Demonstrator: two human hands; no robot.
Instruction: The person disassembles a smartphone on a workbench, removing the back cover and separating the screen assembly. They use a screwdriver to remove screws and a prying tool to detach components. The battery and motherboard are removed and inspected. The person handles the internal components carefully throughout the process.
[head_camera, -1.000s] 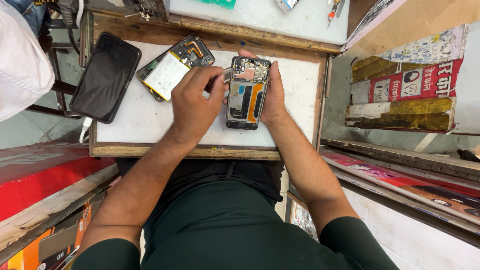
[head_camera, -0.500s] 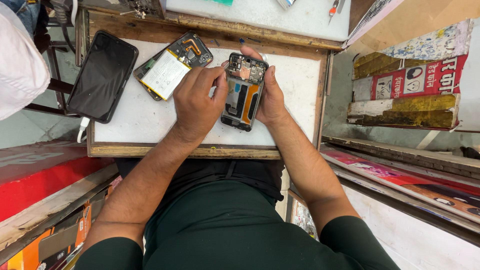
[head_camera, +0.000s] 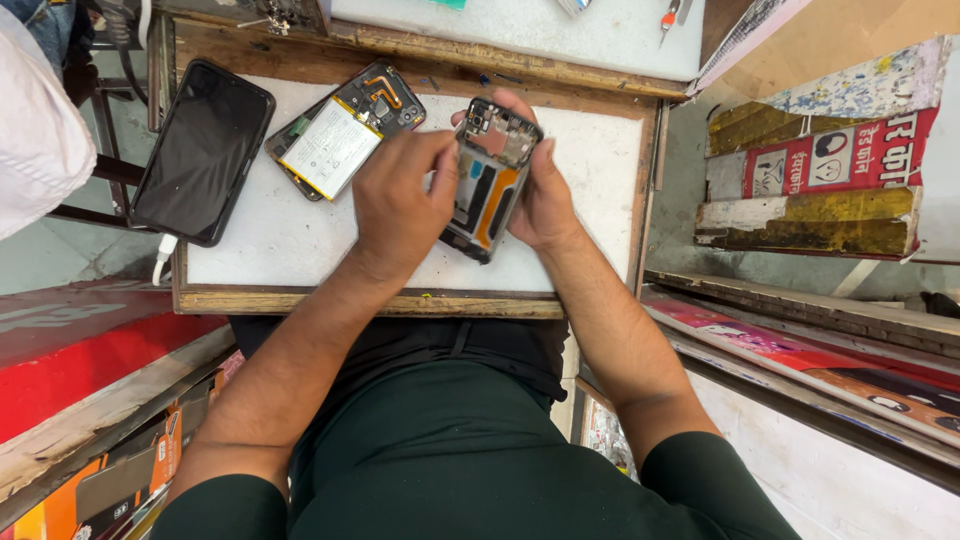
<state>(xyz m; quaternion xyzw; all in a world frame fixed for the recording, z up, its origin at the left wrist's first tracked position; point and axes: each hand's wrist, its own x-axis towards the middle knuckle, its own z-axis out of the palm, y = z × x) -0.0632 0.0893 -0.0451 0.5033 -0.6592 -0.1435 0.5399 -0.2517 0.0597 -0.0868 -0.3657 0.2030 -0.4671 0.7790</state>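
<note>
At the left edge of the board a black phone lies face up, half hanging over the side, with a white cable at its near end. Just right of it, near the far edge, an opened phone lies flat with its pale battery showing; it sits apart from my hands.

My left hand comes in over the near edge and curls against the left side of the frame, thumb and fingers pressed onto its long edge. The frame is a stripped phone body with orange and dark parts inside, tilted and lifted off the board near the middle, towards the far edge.

My right hand cups the frame from the right, fingers wrapped behind it and a fingertip over its far end. Both hands grip it between them.

Beyond the board's far edge, a white table carries an orange-handled tool.
</note>
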